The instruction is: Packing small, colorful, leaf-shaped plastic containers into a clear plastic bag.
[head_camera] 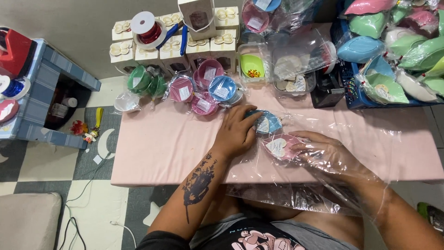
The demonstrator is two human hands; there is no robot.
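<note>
- Head view: left hand (237,132) lies palm down near the middle of the pink worktop (157,148), fingers curled loosely over a blue bowl (267,124) with a white tag, touching its left side; no closed grip.
- Right hand (326,150) is inside a clear plastic sheet (370,134), fingers spread flat, fingertips against a pink bowl (280,147) with a heart tag.
- Pink bowl sits just in front of the blue bowl, toward the near edge; the two look to be touching.
- Wrapped bowls (203,88), green, pink and blue, cluster along the far edge.
- Cream gift boxes (173,46) and a ribbon spool (145,28) stand at the far left corner.
- Pastel leaf-shaped dishes (393,46) are piled at the far right corner.
</note>
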